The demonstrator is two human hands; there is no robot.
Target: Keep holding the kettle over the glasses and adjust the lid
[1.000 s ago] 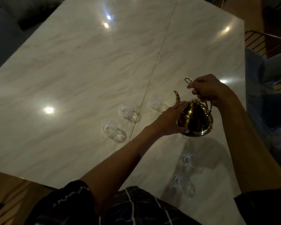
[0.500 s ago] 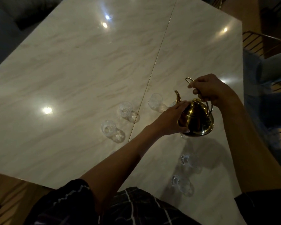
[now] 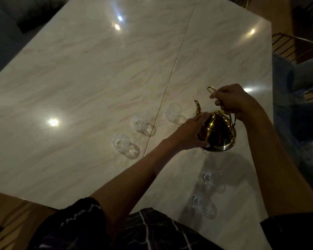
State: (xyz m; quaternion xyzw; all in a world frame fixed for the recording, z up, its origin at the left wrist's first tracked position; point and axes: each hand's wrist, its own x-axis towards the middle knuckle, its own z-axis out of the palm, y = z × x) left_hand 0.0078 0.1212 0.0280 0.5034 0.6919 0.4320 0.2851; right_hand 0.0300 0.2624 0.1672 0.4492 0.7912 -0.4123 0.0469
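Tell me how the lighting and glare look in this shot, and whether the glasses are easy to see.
Head view: dim overall; ceiling lights glare off the marble table; the gold teapot throws a shadow over the two nearest glasses, which show faintly; edges bend from the wide lens.

Both bare arms are stretched forward and a bit to the right, dark sleeves just seen at the shoulders. The left hand (image 3: 192, 133) is kept flat-ish, fingers straight and laid against the side of the gold teapot (image 3: 218, 134), thumb down near its base. The right hand (image 3: 230, 101) is held higher, fingers curled tight around the teapot's wire handle, wrist bent downward. The two hands are kept close together, not touching.
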